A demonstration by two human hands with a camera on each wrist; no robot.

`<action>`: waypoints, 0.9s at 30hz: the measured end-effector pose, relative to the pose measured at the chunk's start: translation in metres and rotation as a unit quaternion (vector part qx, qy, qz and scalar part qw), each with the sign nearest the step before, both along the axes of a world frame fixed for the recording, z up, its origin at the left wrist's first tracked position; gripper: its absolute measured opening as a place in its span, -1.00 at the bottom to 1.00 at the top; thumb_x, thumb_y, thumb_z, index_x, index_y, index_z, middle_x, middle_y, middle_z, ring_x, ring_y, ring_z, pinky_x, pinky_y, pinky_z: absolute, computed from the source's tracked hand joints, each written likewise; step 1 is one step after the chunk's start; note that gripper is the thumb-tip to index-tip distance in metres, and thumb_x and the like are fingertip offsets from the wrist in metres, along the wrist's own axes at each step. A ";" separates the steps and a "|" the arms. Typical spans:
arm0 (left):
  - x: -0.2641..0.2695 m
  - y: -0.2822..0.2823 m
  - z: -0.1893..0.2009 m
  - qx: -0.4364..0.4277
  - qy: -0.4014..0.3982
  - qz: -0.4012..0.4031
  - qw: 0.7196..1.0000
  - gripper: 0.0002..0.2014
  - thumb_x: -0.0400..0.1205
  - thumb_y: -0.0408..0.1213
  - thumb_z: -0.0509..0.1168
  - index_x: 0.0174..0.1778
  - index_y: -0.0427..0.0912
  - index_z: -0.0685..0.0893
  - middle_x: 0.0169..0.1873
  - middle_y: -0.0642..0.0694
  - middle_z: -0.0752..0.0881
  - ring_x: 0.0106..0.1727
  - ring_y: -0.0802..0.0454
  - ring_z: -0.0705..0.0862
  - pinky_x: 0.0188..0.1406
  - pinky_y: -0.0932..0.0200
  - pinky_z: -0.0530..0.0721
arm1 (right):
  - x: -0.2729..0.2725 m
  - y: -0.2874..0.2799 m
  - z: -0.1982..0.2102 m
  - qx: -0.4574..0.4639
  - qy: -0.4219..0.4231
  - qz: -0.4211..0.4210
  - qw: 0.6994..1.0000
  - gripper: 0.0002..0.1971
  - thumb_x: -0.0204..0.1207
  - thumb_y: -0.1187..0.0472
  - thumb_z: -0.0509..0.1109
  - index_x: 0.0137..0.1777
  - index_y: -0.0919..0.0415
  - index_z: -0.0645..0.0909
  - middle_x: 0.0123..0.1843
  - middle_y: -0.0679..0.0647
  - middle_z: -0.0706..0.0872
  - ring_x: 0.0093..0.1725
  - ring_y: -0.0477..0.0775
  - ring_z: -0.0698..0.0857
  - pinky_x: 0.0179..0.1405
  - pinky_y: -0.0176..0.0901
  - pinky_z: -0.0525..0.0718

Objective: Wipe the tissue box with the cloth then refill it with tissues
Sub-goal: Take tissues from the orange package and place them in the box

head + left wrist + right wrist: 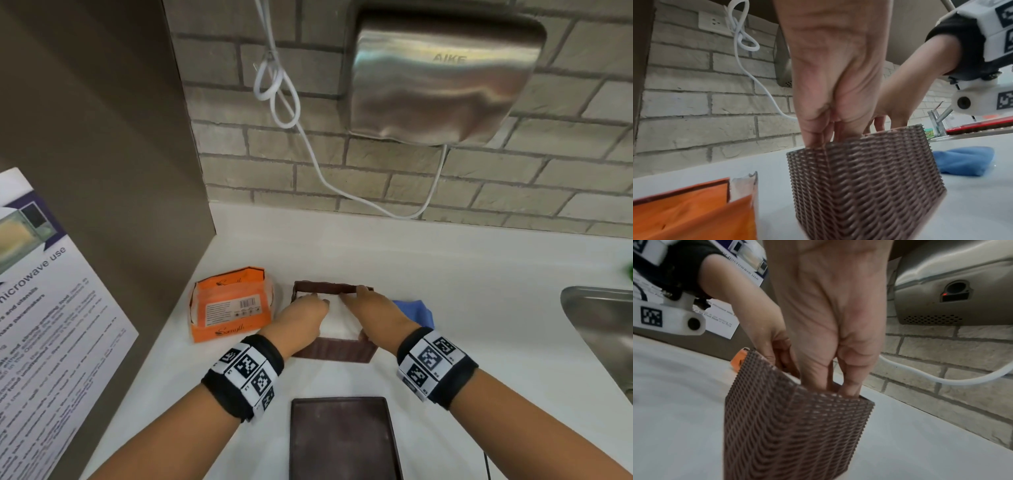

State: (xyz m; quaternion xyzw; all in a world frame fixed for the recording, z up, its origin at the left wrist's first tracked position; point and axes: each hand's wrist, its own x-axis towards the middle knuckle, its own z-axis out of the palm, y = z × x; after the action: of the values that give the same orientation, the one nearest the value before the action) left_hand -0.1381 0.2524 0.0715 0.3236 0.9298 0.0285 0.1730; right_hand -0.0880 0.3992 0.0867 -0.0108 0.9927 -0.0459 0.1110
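Observation:
The brown woven tissue box (337, 350) stands open on the white counter (462, 274), with a stack of white tissues (337, 322) inside. Both hands reach down into it from above. My left hand (317, 305) has straight fingers pressing on the left part of the tissues. My right hand (354, 297) presses on the right part, one finger by the far rim. In the wrist views the fingertips of the left hand (818, 139) and the right hand (840, 386) are hidden inside the box (859, 178). The blue cloth (418, 311) lies just right of the box.
The box's flat brown lid (342, 442) lies near the front edge. An opened orange tissue pack (229, 305) sits left of the box. A steel sink (599, 329) is at the right. A hand dryer (442, 78) and its white cable (342, 192) hang on the brick wall.

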 end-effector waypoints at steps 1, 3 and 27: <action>0.001 0.001 -0.002 -0.008 -0.001 0.001 1.000 -0.40 0.66 -0.54 0.20 0.64 -0.29 0.22 0.59 -0.37 0.32 0.54 -0.30 0.40 0.49 0.00 0.41 | -0.001 -0.002 -0.004 0.008 0.000 0.002 1.000 -0.51 0.57 0.42 0.27 0.51 0.31 0.36 0.34 0.37 0.50 0.24 0.36 0.59 0.15 0.13 0.60; 0.003 0.001 -0.002 -0.011 -0.004 0.010 1.000 -0.39 0.67 -0.53 0.20 0.65 -0.29 0.20 0.59 -0.36 0.31 0.54 -0.29 0.41 0.49 -0.01 0.42 | -0.007 -0.003 -0.011 0.047 -0.007 0.007 0.999 -0.46 0.57 0.39 0.30 0.55 0.30 0.29 0.35 0.31 0.49 0.25 0.31 0.60 0.19 0.06 0.61; 0.068 -0.090 0.032 0.188 -0.062 -0.013 0.980 -0.53 0.76 -0.12 0.13 0.62 0.17 0.28 0.64 0.16 0.25 0.65 0.20 0.20 0.62 0.25 0.13 | 0.143 0.003 -0.059 -0.025 -0.074 -0.097 0.992 -0.62 0.69 -0.04 0.07 0.45 0.06 0.28 0.25 0.13 0.54 0.18 0.18 0.65 -0.12 -0.08 0.47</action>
State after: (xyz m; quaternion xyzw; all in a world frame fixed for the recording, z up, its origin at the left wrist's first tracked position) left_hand -0.0696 0.1623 0.1034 0.3602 0.8911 0.2203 0.1664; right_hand 0.0545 0.4022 0.0273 0.0860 0.9767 -0.0824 0.1788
